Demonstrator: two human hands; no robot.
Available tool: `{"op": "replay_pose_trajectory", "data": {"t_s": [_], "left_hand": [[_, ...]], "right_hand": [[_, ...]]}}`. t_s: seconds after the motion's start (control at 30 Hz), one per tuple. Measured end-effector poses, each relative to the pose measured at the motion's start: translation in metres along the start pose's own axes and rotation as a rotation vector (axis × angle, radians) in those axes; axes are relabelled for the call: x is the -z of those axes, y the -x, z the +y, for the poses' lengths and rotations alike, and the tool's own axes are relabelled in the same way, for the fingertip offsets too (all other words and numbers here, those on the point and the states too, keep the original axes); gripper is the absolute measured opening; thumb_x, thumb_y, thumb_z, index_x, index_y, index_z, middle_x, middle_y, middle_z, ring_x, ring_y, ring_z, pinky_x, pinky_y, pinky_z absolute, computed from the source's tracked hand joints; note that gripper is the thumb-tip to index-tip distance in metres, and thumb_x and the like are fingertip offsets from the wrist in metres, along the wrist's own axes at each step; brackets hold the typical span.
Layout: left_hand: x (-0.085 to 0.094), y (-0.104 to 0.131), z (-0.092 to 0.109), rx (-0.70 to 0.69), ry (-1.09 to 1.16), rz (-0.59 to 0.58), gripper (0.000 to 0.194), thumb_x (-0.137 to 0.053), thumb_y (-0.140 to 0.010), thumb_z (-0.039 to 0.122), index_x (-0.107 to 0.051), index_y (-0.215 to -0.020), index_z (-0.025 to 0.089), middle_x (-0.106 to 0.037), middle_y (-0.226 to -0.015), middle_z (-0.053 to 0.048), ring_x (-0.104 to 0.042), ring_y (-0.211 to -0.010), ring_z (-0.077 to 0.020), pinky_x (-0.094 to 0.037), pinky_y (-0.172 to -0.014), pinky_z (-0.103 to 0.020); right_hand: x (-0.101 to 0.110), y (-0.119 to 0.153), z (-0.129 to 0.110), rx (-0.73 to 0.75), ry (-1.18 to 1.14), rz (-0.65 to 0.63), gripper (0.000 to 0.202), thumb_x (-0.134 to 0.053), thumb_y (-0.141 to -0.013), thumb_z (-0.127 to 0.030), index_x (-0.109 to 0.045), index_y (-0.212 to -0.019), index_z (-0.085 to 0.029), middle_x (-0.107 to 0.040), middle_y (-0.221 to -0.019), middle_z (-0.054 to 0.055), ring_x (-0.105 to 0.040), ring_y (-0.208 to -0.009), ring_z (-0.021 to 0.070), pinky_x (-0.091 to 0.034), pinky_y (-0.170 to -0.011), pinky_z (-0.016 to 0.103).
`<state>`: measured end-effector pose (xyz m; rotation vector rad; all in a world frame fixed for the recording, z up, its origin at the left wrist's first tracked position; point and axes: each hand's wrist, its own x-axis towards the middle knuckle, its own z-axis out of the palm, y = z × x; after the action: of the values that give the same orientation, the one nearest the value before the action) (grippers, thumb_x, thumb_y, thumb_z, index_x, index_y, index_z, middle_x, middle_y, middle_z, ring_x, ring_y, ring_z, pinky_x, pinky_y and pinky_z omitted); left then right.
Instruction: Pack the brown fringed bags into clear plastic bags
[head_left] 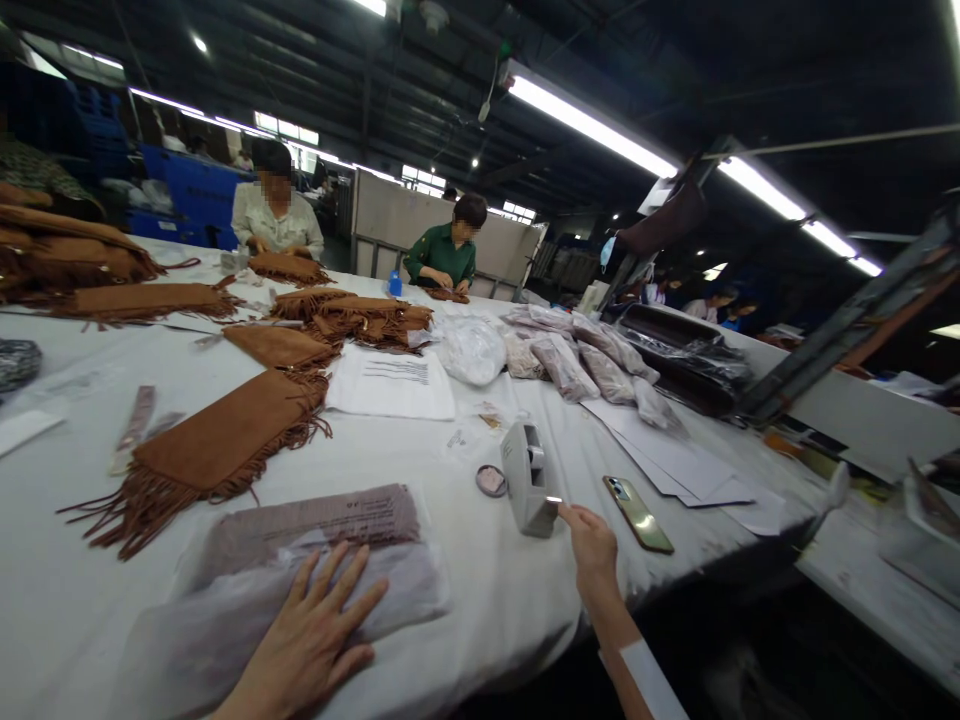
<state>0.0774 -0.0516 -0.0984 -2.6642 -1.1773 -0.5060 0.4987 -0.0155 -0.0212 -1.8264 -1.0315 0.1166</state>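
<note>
My left hand [319, 620] lies flat with spread fingers on a frosted plastic bag [420, 580]. Printed text runs across its upper part, and something brown shows through. At the front end of a grey tape dispenser [529, 500], my right hand [592, 545] pinches the end of a short strip of tape [553, 500]. Just left of the dispenser is a small round dish [491, 481]. A phone [637, 515] rests to the right of my right hand. Beyond the bag lies a brown suede fringed piece [217, 435].
More brown fringed pieces [367, 318] lie farther back. Filled plastic bags [566, 365] are piled at the back right, beside white paper sheets [675, 460]. A stack of white bags [390, 390] lies mid-table. Two people [277, 215] work across the table, and another sits far left.
</note>
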Motion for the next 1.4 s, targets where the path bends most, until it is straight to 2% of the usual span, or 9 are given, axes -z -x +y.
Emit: {"op": "replay_pose_trajectory", "data": {"t_s": [0.23,0.53,0.63,0.7,0.87,0.97,1.03,1.23,1.4], "left_hand": [[-0.002,0.0,-0.001,0.017,0.048,-0.017,0.063,-0.051,-0.083,0.061,-0.033,-0.141,0.043,-0.034,-0.152,-0.003,-0.031,-0.136,-0.0343,-0.01,-0.112,-0.055],[0.004,0.0,-0.001,0.03,0.071,-0.028,0.062,-0.052,-0.083,0.059,-0.034,-0.14,0.042,-0.031,-0.154,-0.003,-0.026,-0.138,-0.0346,-0.01,-0.112,-0.055],[0.012,-0.002,-0.001,0.044,0.096,-0.067,0.062,-0.052,-0.084,0.058,-0.035,-0.141,0.042,-0.029,-0.154,-0.004,-0.024,-0.139,-0.035,-0.011,-0.112,-0.056],[0.016,-0.004,-0.001,0.054,0.108,-0.1,0.062,-0.05,-0.085,0.059,-0.033,-0.141,0.041,-0.028,-0.154,-0.005,-0.022,-0.139,-0.0359,-0.012,-0.111,-0.058],[0.022,-0.006,-0.002,0.071,0.132,-0.154,0.064,-0.05,-0.085,0.058,-0.03,-0.143,0.041,-0.025,-0.155,-0.007,-0.019,-0.14,-0.0372,-0.013,-0.11,-0.06],[0.023,-0.007,-0.002,0.074,0.149,-0.162,0.064,-0.051,-0.084,0.058,-0.031,-0.142,0.041,-0.025,-0.155,-0.007,-0.018,-0.14,-0.0375,-0.013,-0.11,-0.06],[0.024,-0.007,-0.003,0.072,0.155,-0.16,0.062,-0.05,-0.085,0.058,-0.032,-0.142,0.04,-0.025,-0.154,-0.008,-0.018,-0.14,-0.038,-0.013,-0.11,-0.061],[0.025,-0.006,-0.004,0.067,0.146,-0.12,0.056,-0.045,-0.087,0.059,-0.035,-0.14,0.042,-0.024,-0.155,-0.006,-0.02,-0.14,-0.0371,-0.013,-0.11,-0.059],[0.023,-0.006,-0.006,0.068,0.155,-0.102,0.057,-0.048,-0.085,0.06,-0.038,-0.139,0.041,-0.026,-0.155,-0.005,-0.019,-0.14,-0.0358,-0.011,-0.111,-0.058]], "right_hand": [[-0.009,0.03,0.013,-0.223,-0.16,-0.099,0.049,-0.06,-0.062,-0.062,-0.065,-0.063,-0.014,-0.065,-0.055,0.007,-0.062,-0.051,0.0194,-0.05,-0.047,0.029],[0.01,0.053,0.001,-0.171,-0.069,-0.174,0.048,-0.061,-0.062,-0.065,-0.063,-0.057,-0.017,-0.054,-0.041,0.001,-0.05,-0.037,0.0164,-0.041,-0.039,0.029],[0.01,0.058,-0.031,-0.04,-0.013,-0.311,0.037,-0.066,-0.065,-0.055,-0.068,-0.068,-0.018,-0.064,-0.055,0.003,-0.058,-0.051,0.0182,-0.046,-0.051,0.029],[0.007,0.06,-0.066,0.22,0.063,-0.481,0.03,-0.063,-0.073,-0.049,-0.069,-0.074,-0.02,-0.069,-0.069,0.004,-0.062,-0.062,0.0187,-0.048,-0.062,0.029],[-0.002,0.063,-0.166,0.739,0.038,-1.11,0.026,-0.051,-0.089,-0.037,-0.07,-0.08,-0.022,-0.069,-0.076,0.002,-0.062,-0.069,0.0143,-0.047,-0.067,0.024],[-0.022,0.061,-0.199,0.864,0.036,-1.472,0.027,-0.049,-0.09,-0.034,-0.073,-0.085,-0.023,-0.07,-0.076,0.0,-0.063,-0.069,0.0121,-0.046,-0.067,0.021],[-0.045,0.059,-0.207,0.939,0.108,-1.587,0.025,-0.05,-0.088,-0.031,-0.074,-0.086,-0.024,-0.071,-0.075,-0.002,-0.062,-0.066,0.0111,-0.046,-0.066,0.019],[-0.122,0.064,-0.204,1.141,0.554,-1.495,0.013,-0.063,-0.067,-0.012,-0.073,-0.069,-0.02,-0.071,-0.066,-0.001,-0.056,-0.054,0.0106,-0.039,-0.053,0.019],[-0.153,0.071,-0.197,1.171,0.706,-1.432,0.012,-0.063,-0.065,-0.01,-0.071,-0.065,-0.018,-0.07,-0.061,0.001,-0.054,-0.05,0.0113,-0.038,-0.051,0.021]]}}
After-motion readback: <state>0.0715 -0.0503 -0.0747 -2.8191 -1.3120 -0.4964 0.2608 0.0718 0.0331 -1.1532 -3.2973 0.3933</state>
